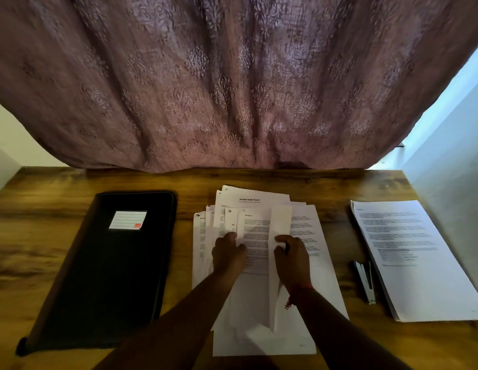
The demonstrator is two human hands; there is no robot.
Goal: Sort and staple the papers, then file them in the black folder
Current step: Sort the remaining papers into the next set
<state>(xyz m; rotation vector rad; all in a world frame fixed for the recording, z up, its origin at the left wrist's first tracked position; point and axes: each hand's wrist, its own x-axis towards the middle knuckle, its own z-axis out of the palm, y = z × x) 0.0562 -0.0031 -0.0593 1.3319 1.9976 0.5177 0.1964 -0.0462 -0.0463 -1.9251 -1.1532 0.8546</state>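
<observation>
Wooden desk: loose papers (splayed) mid-desk.

The scene is dim and warm. Cool daylight enters at the upper right beside the mauve patterned cloth curtain, brightening the pale wall there. The closed black folder left of the curtain's centre sinks into near-featureless shadow. Wide-angle distortion bows the wooden desk edges; print on the white sheets is soft, unreadable.
</observation>
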